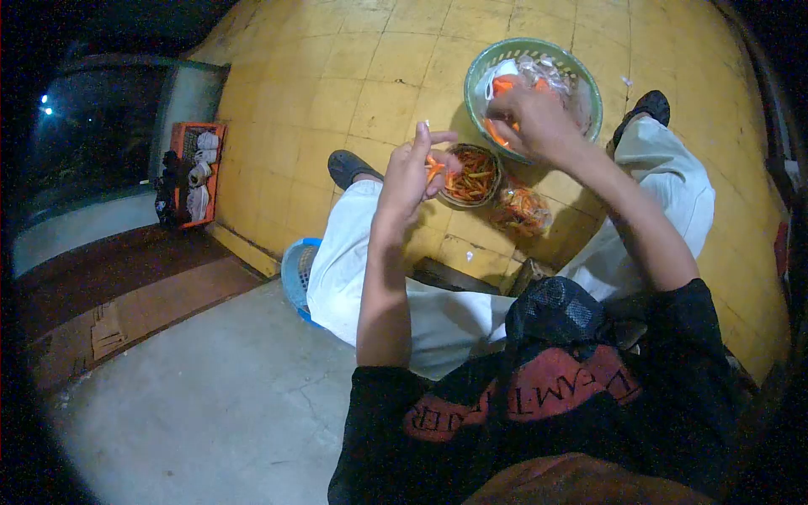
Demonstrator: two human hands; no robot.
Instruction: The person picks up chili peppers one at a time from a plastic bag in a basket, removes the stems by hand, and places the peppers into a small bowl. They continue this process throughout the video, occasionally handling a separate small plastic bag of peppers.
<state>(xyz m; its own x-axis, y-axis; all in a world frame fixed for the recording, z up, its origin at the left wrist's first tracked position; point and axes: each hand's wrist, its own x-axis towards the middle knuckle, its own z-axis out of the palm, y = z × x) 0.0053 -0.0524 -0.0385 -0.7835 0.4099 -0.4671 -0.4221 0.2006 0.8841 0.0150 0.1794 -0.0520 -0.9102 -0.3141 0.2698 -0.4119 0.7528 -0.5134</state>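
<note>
My left hand (406,177) is beside a round bowl (444,199) of thin orange and reddish strips. Orange strips (433,168) show among its curled fingers, while one finger points up with a small pale bit at its tip. Inside the green basket (596,105) is my right hand (536,119), its fingers bent downward and partly hidden. Around that hand lie orange pieces (502,85), a white item and crumpled clear plastic (547,69). A clear bag (523,210) of similar strips rests on the floor beside the bowl.
Yellow tiles (362,93) lie under the basket and bowl. A blue basket (295,278) stands by my left leg. An orange rack (217,181) with shoes is against the left wall. My dark shoes (352,168) flank the work area, near a step down to grey floor (210,404).
</note>
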